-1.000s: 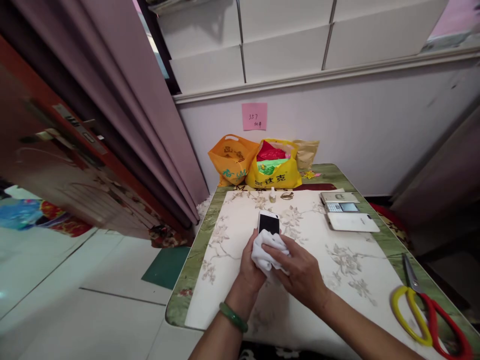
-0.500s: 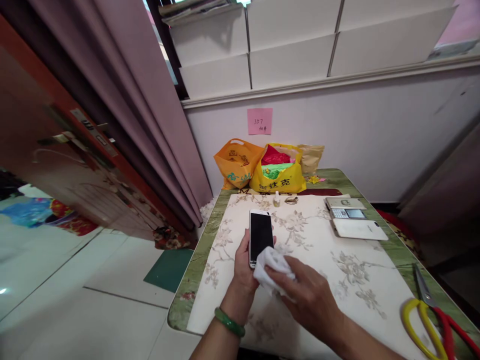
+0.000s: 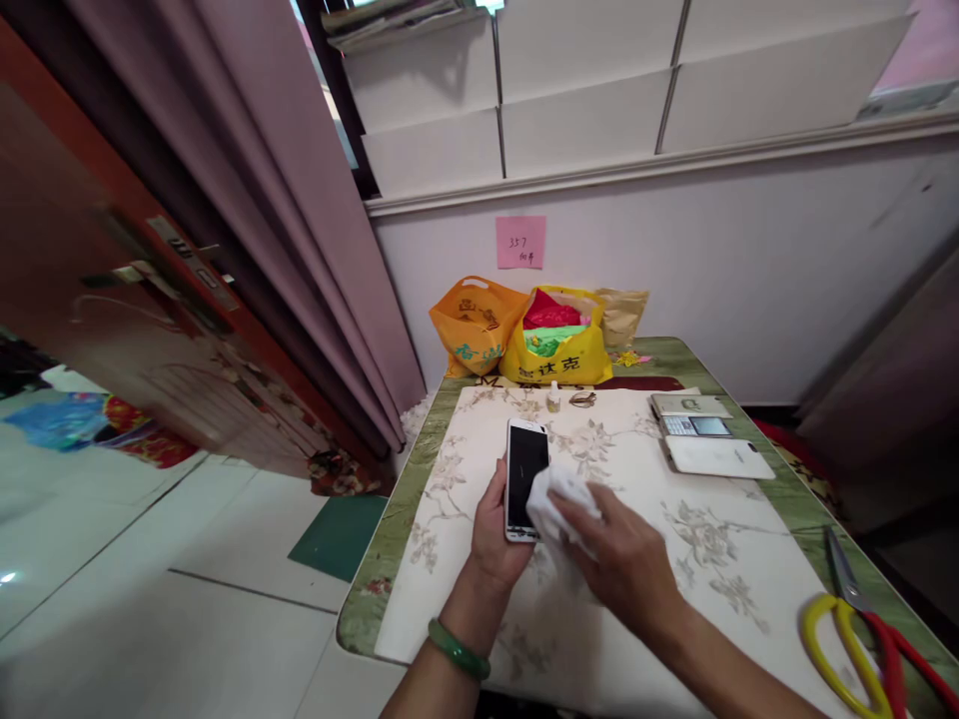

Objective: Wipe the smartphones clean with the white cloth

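My left hand (image 3: 496, 529) grips a white smartphone (image 3: 524, 469) from below, its dark screen turned up toward me. A green bangle sits on that wrist. In my right hand (image 3: 625, 549) a white cloth (image 3: 561, 504) is bunched between the fingers, and it lies against the lower right part of the screen, covering that corner. The fingers under the phone are mostly hidden. Just beyond the phone stand a small clear bottle (image 3: 553, 399) and a thin dark-framed item (image 3: 582, 399) that looks like folded glasses.
On the right of the table (image 3: 360, 599) lie a silver phone (image 3: 689, 404), a keypad phone (image 3: 696, 426) and a white phone (image 3: 723, 459). Large scissors (image 3: 850, 599) rest at the right edge. An orange bag (image 3: 476, 325) and a filled yellow bag (image 3: 558, 359) stand at the back.
The cloth has moved up and right, from the phone's bottom end to the right side of its screen. The phone has shifted slightly right and toward me.
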Tool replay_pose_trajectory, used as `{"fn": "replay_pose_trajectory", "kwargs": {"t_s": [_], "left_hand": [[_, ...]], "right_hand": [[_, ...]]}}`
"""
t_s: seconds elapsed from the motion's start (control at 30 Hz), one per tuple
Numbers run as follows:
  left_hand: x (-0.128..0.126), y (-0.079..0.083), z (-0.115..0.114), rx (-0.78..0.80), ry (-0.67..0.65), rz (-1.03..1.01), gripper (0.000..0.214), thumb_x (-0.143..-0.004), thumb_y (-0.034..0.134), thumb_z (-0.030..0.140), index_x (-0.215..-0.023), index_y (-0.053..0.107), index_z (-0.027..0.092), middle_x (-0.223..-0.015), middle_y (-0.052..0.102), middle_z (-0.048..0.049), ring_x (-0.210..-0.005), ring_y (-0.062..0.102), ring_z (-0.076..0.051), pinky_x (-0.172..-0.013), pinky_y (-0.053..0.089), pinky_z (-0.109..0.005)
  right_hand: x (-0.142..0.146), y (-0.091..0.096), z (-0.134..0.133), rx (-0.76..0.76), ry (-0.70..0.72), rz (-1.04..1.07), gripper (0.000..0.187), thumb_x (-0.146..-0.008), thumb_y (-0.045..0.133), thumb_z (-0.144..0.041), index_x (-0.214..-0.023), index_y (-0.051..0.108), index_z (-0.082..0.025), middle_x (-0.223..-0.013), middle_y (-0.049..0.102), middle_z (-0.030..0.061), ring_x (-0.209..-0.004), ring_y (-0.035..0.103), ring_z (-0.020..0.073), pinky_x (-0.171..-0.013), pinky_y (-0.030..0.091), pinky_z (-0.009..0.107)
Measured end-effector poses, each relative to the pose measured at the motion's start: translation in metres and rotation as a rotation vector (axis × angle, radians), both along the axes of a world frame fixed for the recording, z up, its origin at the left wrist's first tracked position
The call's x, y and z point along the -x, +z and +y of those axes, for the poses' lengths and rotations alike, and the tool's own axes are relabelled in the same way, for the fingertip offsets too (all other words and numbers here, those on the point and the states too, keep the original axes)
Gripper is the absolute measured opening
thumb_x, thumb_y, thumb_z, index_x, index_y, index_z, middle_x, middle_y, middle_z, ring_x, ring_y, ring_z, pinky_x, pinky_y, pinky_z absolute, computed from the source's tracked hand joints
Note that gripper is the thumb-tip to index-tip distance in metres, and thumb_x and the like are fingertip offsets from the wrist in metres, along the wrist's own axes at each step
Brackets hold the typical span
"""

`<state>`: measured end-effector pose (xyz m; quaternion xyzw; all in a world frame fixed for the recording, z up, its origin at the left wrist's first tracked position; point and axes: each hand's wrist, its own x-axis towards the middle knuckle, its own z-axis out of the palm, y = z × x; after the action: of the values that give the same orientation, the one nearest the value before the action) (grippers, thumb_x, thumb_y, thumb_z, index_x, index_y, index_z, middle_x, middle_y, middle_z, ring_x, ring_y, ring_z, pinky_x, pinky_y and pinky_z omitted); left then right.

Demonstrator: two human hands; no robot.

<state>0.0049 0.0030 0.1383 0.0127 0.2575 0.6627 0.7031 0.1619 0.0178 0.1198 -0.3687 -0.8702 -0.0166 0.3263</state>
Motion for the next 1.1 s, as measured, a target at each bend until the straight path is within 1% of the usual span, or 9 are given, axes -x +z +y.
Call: {"fn": "replay_pose_trajectory", "kwargs": {"t_s": [0.13, 0.4, 0.53, 0.67, 0.73, 0.8, 0.87, 1.0, 1.1], "left_hand": [[-0.009, -0.009, 0.003, 0.055, -0.052, -0.03, 0.046, -0.089, 0.053, 0.046, -0.104, 0.069, 0.006, -0.092, 0.074, -0.0132, -0.089, 0.069, -0.025, -0.091, 0.051, -0.036], [-0.02, -0.007, -0.006, -0.03, -0.047, 0.028, 0.036, -0.093, 0.048, 0.032, -0.12, 0.063, 0.013, -0.108, 0.073, -0.0097, -0.108, 0.065, -0.023, -0.102, 0.044, -0.037], [-0.01, -0.003, -0.004, -0.04, 0.011, 0.037, 0.041, -0.092, 0.05, 0.039, -0.121, 0.063, 0.013, -0.113, 0.071, -0.0103, -0.111, 0.063, -0.025, -0.102, 0.045, -0.039], [-0.021, -0.012, 0.001, 0.016, 0.024, 0.036, 0.041, -0.085, 0.062, 0.039, -0.117, 0.064, 0.013, -0.11, 0.072, -0.01, -0.106, 0.065, -0.026, -0.098, 0.048, -0.037], [-0.03, -0.017, 0.001, 0.016, 0.034, 0.087, 0.042, -0.079, 0.07, 0.031, -0.118, 0.063, 0.016, -0.111, 0.071, -0.0084, -0.104, 0.065, -0.025, -0.096, 0.048, -0.035], [-0.036, -0.021, 0.001, -0.002, 0.072, 0.164, 0.049, -0.073, 0.075, 0.021, -0.12, 0.062, 0.02, -0.114, 0.07, -0.0057, -0.105, 0.065, -0.024, -0.095, 0.048, -0.033], [-0.038, -0.022, 0.002, -0.018, 0.109, 0.221, 0.053, -0.071, 0.075, 0.017, -0.122, 0.061, 0.023, -0.116, 0.069, -0.0042, -0.105, 0.065, -0.023, -0.095, 0.048, -0.032], [-0.036, -0.019, 0.005, -0.013, 0.182, 0.297, 0.055, -0.07, 0.076, 0.019, -0.122, 0.06, 0.024, -0.11, 0.071, -0.0041, -0.097, 0.067, -0.022, -0.09, 0.05, -0.032], [-0.035, -0.014, 0.007, 0.02, 0.209, 0.357, 0.054, -0.069, 0.077, 0.021, -0.12, 0.06, 0.023, -0.105, 0.072, -0.0039, -0.094, 0.068, -0.022, -0.089, 0.05, -0.032]], "right_hand": [[0.001, 0.008, -0.012, -0.07, 0.172, 0.048, 0.036, -0.087, 0.056, -0.026, -0.122, 0.063, -0.033, -0.12, 0.06, 0.0093, -0.097, 0.061, 0.0219, -0.079, 0.051, 0.031], [-0.003, 0.019, 0.055, 0.12, -0.131, 0.091, 0.044, -0.083, 0.054, -0.023, -0.125, 0.061, -0.036, -0.117, 0.059, 0.0089, -0.096, 0.061, 0.0244, -0.075, 0.051, 0.035], [-0.017, 0.021, 0.046, 0.562, 0.101, 0.447, 0.036, -0.085, 0.056, -0.034, -0.12, 0.061, -0.028, -0.113, 0.063, 0.0048, -0.099, 0.061, 0.0225, -0.086, 0.049, 0.035], [-0.022, 0.019, 0.038, 1.137, 0.267, 0.564, 0.048, -0.088, 0.049, -0.05, -0.129, 0.047, -0.025, -0.094, 0.067, 0.0013, -0.072, 0.063, 0.0179, -0.061, 0.051, 0.028], [-0.019, 0.013, 0.04, 1.032, 0.194, 0.515, 0.044, -0.087, 0.051, -0.051, -0.12, 0.054, -0.022, -0.093, 0.065, 0.0029, -0.079, 0.063, 0.0202, -0.066, 0.052, 0.031], [-0.015, 0.007, 0.043, 0.739, 0.092, 0.455, 0.036, -0.084, 0.057, -0.046, -0.11, 0.06, -0.021, -0.106, 0.063, 0.0074, -0.098, 0.06, 0.0245, -0.084, 0.051, 0.037], [-0.011, 0.002, 0.044, 0.541, 0.05, 0.42, 0.041, -0.085, 0.056, -0.04, -0.122, 0.056, -0.022, -0.119, 0.058, 0.0098, -0.111, 0.056, 0.0257, -0.095, 0.046, 0.041], [-0.005, -0.002, 0.034, 0.514, 0.238, 0.391, 0.053, -0.092, 0.045, -0.039, -0.143, 0.036, -0.025, -0.139, 0.047, 0.0094, -0.126, 0.047, 0.0235, -0.103, 0.042, 0.04], [0.001, -0.005, 0.025, 0.521, 0.305, 0.376, 0.071, -0.085, 0.057, -0.048, -0.146, 0.03, -0.025, -0.145, 0.04, 0.0105, -0.132, 0.041, 0.0266, -0.105, 0.04, 0.042]]}}
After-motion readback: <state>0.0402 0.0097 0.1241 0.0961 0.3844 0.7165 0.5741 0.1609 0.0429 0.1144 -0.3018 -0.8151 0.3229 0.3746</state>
